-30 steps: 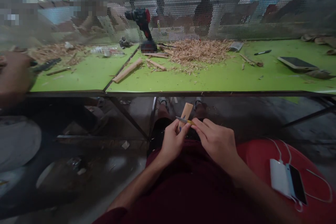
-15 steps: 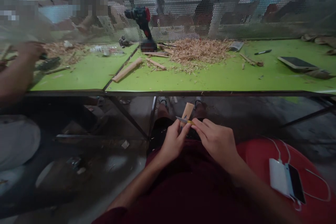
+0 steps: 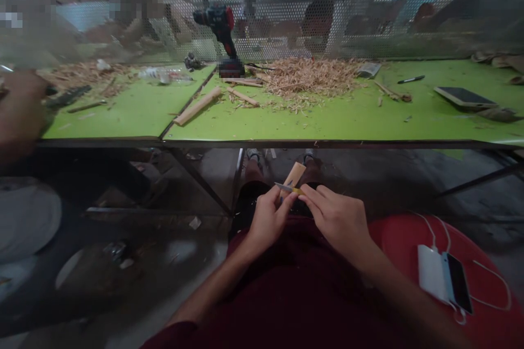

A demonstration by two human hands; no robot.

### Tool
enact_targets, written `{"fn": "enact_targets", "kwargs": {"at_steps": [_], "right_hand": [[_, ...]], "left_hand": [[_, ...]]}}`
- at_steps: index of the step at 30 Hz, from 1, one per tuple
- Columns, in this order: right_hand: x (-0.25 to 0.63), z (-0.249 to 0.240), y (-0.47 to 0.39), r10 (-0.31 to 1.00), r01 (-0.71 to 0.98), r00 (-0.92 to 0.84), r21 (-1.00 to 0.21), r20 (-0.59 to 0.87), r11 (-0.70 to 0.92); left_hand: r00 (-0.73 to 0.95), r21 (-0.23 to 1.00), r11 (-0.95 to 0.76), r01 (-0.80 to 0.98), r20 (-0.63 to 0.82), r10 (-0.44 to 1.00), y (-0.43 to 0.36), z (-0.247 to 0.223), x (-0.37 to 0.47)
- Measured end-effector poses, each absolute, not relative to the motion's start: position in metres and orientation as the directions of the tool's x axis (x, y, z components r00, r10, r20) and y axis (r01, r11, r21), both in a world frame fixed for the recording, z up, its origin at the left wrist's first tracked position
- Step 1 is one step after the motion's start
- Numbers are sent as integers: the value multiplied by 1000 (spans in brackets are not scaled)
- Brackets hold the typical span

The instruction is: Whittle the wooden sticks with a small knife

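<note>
My left hand [image 3: 269, 214] is closed around the lower part of a flat piece of wood [image 3: 296, 173], whose pale upper end sticks out beyond my fingers. Blue marks show on the wood near my fingertips. In my right hand [image 3: 338, 210] is a knife [image 3: 285, 187] with a yellow handle, gripped close to the blade. The blade points left and lies across the wood, and my left thumb rests by the handle's front end. Both hands are held over my lap, below the table edge.
On the green table [image 3: 368, 120] are a heap of wood shavings [image 3: 313, 82], a cordless drill [image 3: 223, 38], wooden sticks [image 3: 198, 106], a pen [image 3: 411, 79] and a tablet-like device [image 3: 464, 97]. A red stool [image 3: 393, 240] at right bears a phone [image 3: 457, 282]. Another person's arm [image 3: 22, 114] is at left.
The wood's upper end has tilted slightly to the right. My hands and the knife stay nearly in place. The other person's arm at left has shifted further left.
</note>
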State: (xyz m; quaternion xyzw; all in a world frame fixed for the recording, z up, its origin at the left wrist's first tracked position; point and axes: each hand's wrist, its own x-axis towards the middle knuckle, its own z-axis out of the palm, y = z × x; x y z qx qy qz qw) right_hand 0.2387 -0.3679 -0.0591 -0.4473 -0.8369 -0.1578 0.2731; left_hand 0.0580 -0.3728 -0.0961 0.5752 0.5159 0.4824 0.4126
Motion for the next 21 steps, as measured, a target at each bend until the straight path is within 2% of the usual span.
{"fn": "enact_targets", "kwargs": {"at_steps": [21], "right_hand": [[229, -74, -375, 686, 888, -373, 26, 625, 459]], "left_hand": [[-2, 981, -92, 169, 94, 996, -370, -102, 60]]}}
